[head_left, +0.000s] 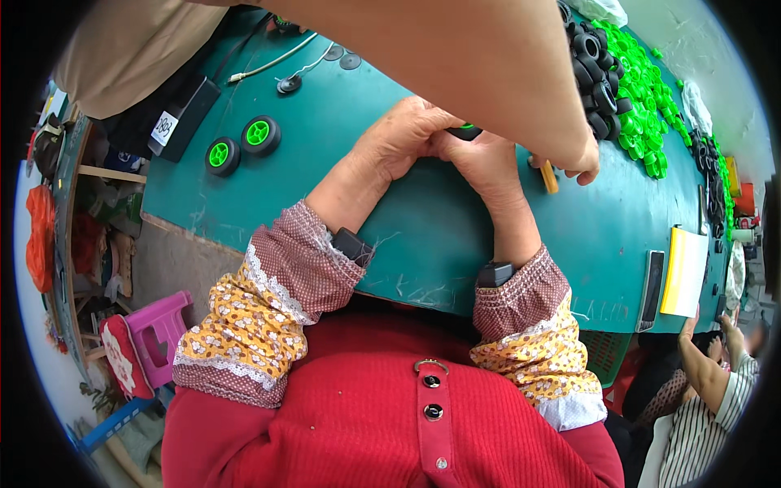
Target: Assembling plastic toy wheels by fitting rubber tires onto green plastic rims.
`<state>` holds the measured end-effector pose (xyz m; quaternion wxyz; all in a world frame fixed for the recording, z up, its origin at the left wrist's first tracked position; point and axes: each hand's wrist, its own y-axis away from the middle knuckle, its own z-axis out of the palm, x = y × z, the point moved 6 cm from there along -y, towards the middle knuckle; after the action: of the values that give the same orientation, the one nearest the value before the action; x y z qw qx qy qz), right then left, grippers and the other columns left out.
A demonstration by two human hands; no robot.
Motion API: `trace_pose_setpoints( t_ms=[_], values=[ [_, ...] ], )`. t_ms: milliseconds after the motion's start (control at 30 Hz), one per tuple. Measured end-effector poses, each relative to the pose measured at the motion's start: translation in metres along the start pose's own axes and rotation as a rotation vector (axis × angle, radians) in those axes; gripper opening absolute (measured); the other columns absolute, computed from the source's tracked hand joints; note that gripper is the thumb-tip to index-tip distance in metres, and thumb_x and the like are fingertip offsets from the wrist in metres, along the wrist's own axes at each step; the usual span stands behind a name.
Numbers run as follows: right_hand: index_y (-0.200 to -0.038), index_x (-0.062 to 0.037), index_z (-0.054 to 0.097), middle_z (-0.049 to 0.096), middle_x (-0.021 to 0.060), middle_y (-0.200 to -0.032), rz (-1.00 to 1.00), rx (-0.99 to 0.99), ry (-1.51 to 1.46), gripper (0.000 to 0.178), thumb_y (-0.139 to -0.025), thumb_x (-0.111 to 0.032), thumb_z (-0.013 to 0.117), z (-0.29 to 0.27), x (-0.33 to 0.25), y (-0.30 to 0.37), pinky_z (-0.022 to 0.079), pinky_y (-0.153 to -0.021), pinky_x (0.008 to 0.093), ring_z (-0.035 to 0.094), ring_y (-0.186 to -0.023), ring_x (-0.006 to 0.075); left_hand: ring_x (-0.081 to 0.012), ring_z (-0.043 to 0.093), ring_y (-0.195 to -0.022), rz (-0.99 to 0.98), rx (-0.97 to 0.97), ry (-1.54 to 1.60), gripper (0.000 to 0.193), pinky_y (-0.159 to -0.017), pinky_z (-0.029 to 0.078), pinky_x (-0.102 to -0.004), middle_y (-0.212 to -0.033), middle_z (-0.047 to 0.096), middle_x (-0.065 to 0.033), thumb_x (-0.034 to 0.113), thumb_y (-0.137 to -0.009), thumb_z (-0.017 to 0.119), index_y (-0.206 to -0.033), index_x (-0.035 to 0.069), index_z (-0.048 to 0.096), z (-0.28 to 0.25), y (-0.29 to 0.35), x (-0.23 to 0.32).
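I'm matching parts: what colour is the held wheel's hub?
The hub is green; the head view shows it, partly hidden.

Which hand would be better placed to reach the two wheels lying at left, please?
Probably the left hand: it is closer to the wheels, with the right hand farther off.

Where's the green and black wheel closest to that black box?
At the left end of the big green tabletop, find a black, white-labelled box. Beside it lie two green-hubbed black wheels. Yours is the left wheel, nearer the box.
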<state>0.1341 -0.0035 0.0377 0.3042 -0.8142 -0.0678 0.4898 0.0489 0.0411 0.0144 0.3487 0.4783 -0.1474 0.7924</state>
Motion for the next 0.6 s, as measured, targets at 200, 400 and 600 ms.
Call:
trace_pose_setpoints(
  t_ms=[200, 400, 600],
  values=[
    [-0.093, -0.0039, 0.056, 0.062, 0.0086, -0.080, 0.286, -0.037, -0.148, 0.041, -0.059, -0.013, 0.074, 0.002, 0.026, 0.002, 0.049, -0.066, 0.0284, 0.061, -0.075, 0.0174, -0.0098, 0.058, -0.066, -0.015, 0.004, 0.001, 0.024, -0.056, 0.050, -0.0231, -0.080, 0.059, -0.0045, 0.020, -0.076, 0.064, -0.093, 0.003, 0.058, -0.010, -0.006, -0.012],
    [-0.098, -0.0054, 0.052, 0.062, 0.0099, -0.081, 0.285, 0.047, -0.027, 0.046, -0.058, -0.014, 0.074, -0.003, 0.011, 0.005, 0.049, -0.066, 0.0281, 0.061, -0.075, 0.0179, -0.0093, 0.058, -0.074, -0.088, -0.097, -0.051, 0.028, -0.068, 0.049, -0.0227, -0.085, 0.060, -0.0040, 0.021, -0.077, 0.060, -0.095, 0.000, 0.057, -0.006, -0.006, -0.012],
    [-0.105, -0.0068, 0.050, 0.061, 0.0125, -0.089, 0.198, -0.074, -0.048, 0.056, -0.058, -0.021, 0.077, 0.000, 0.001, 0.004, 0.049, -0.070, 0.0300, 0.061, -0.082, 0.0207, -0.0074, 0.057, -0.069, -0.089, -0.144, -0.251, 0.020, -0.065, 0.046, -0.0198, -0.079, 0.060, -0.0022, 0.015, -0.073, 0.059, -0.088, 0.001, 0.059, -0.015, -0.005, 0.006]
  ],
)
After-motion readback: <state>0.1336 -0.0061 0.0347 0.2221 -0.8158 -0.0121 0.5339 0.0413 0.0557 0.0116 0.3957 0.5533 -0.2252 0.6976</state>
